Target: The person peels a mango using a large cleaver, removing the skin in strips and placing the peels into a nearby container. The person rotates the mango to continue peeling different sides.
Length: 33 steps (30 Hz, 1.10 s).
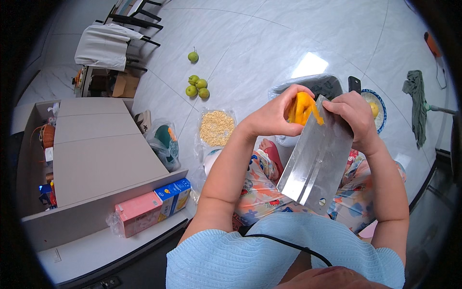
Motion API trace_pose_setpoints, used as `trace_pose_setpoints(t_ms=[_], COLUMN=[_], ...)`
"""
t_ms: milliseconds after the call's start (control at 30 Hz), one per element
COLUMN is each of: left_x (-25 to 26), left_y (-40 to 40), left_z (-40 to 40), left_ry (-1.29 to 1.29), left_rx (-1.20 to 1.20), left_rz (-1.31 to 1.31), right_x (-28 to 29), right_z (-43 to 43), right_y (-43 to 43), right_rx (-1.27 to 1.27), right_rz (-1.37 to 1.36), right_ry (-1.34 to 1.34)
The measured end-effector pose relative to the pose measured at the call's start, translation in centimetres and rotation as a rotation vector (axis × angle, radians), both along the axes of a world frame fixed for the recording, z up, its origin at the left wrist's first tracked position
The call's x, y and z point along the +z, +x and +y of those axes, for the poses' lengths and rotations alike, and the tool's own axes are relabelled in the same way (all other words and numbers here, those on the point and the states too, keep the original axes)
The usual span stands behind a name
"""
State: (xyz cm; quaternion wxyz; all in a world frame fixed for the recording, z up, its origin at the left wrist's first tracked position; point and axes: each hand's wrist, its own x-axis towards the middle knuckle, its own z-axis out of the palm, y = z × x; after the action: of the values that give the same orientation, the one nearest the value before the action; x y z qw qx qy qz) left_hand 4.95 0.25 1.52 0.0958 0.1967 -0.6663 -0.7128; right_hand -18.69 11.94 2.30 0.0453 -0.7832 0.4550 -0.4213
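My left hand (279, 110) grips a bright orange fruit (301, 108), whose exact kind I cannot tell. A strip of its peel or flesh lies over the edge of a broad steel cleaver (319, 155). My right hand (352, 113) is closed on the cleaver near its black handle (354, 84), the thumb flat on the blade. The blade slants down towards my lap, its edge facing left. Just beyond and below both hands stands a waste bin (276, 92) with a pale plastic liner, partly hidden by the hands and the blade.
Right of the bin, a blue-rimmed bowl (383, 108) holds a yellow fruit (374, 110). Several green pears (197, 86) and a plastic bag of pale grains or chopped nuts (216, 128) lie on the tiles. A grey cabinet (108, 159) stands left; a mop (417, 108) lies right.
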Motion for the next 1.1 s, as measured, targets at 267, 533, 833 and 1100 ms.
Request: trace_pose_setpoints(t_ms=[267, 533, 833, 1100], left_x=[0.5, 0.8, 1.4, 1.3], left_y=[-0.3, -0.3, 0.0, -0.3], left_z=[0.8, 0.9, 0.8, 0.8], left_ry=[0.080, 0.090, 0.182, 0.062], left_rx=[-0.018, -0.009, -0.043, -0.026], left_rz=[0.019, 0.009, 0.055, 0.001], right_x=[0.1, -0.4, -1.2, -0.5], right_z=[0.4, 0.4, 0.1, 0.2], right_y=[0.0, -0.3, -0.5, 0.9], right_rx=[-0.079, -0.155, -0.226, -0.165], right_rz=[0.050, 0.072, 0.030, 0.003], right_ry=[0.029, 0.042, 0.023, -0.029])
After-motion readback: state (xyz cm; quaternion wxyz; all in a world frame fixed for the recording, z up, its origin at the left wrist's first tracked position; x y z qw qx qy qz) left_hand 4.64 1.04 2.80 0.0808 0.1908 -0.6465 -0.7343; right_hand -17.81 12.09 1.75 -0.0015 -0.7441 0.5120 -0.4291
